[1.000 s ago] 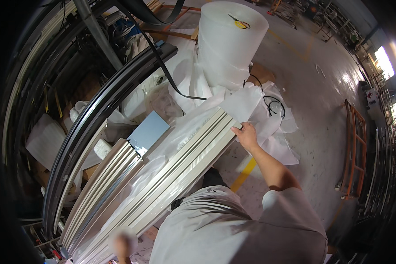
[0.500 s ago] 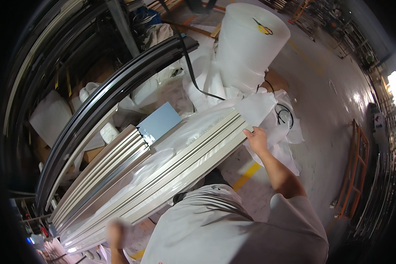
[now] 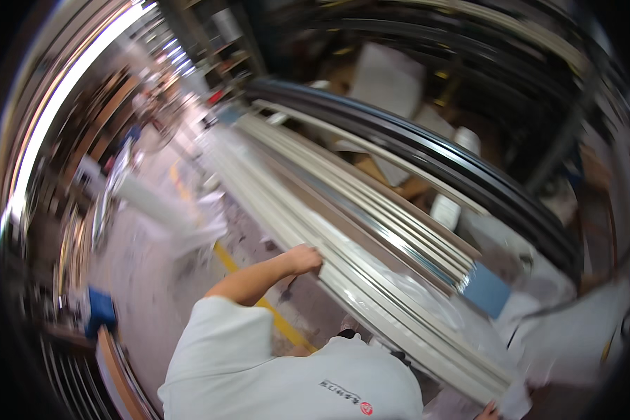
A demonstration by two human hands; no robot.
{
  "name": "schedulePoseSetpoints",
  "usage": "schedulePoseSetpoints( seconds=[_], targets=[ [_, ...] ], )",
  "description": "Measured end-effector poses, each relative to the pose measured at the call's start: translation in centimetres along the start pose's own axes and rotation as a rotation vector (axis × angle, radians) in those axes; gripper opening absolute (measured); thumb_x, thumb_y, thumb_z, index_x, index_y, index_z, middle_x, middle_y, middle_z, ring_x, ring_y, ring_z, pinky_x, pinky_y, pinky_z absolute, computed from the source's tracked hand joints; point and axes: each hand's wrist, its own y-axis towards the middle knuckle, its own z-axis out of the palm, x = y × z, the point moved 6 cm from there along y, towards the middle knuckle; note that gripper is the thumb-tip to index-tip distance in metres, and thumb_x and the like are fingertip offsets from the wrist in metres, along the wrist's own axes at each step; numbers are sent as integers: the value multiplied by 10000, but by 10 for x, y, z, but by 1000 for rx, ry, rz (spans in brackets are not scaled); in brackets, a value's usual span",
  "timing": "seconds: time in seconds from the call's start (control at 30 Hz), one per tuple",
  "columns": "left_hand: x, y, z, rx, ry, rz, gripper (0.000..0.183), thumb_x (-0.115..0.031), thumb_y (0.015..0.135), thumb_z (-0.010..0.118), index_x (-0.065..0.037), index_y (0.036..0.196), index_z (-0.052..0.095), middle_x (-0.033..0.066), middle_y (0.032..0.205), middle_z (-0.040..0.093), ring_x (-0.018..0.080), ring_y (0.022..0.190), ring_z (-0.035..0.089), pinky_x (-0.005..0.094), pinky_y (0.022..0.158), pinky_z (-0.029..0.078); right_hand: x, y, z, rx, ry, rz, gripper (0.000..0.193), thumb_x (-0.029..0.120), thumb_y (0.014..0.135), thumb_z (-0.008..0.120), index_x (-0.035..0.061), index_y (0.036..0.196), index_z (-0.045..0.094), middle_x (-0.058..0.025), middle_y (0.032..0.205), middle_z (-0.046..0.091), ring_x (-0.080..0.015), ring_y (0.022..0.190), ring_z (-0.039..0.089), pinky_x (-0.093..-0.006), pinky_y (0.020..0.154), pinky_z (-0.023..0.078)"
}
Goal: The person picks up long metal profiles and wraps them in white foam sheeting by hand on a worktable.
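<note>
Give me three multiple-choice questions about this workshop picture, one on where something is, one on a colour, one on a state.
1. Where does the left hand rest?
A. on the near edge of the long pale profiles
B. on the floor
C. on the black curved frame

2. What colour is the stripe on the floor?
A. red
B. yellow
C. green

3. How do the profiles lie?
A. standing upright
B. flat, side by side
C. scattered apart

A: the fingers curl on the stack's edge.
B: the stripe is yellow.
B: they lie parallel, flat.
</note>
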Motion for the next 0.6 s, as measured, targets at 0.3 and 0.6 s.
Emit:
schedulePoseSetpoints(
  seconds=[0.3, 0.6],
  targets=[
    [-2, 8, -1, 10, 46, 13, 107, -118, 778, 672, -91, 847, 749, 131, 968, 739, 340, 946, 718, 439, 779, 593, 47, -17, -44, 21, -34, -102, 688, 531, 1007, 569, -119, 1201, 679, -357, 1177, 673, -486, 1086, 654, -489, 952, 519],
    [0, 13, 4, -34, 19, 57, 119, -82, 765, 668, -62, 853, 745, 170, 952, 747, 365, 919, 728, 447, 793, 595, 39, -7, -35, 63, -51, -111, 750, 596, 995, 540, -126, 1135, 687, -364, 1125, 679, -504, 1007, 646, -538, 919, 505]
  ],
)
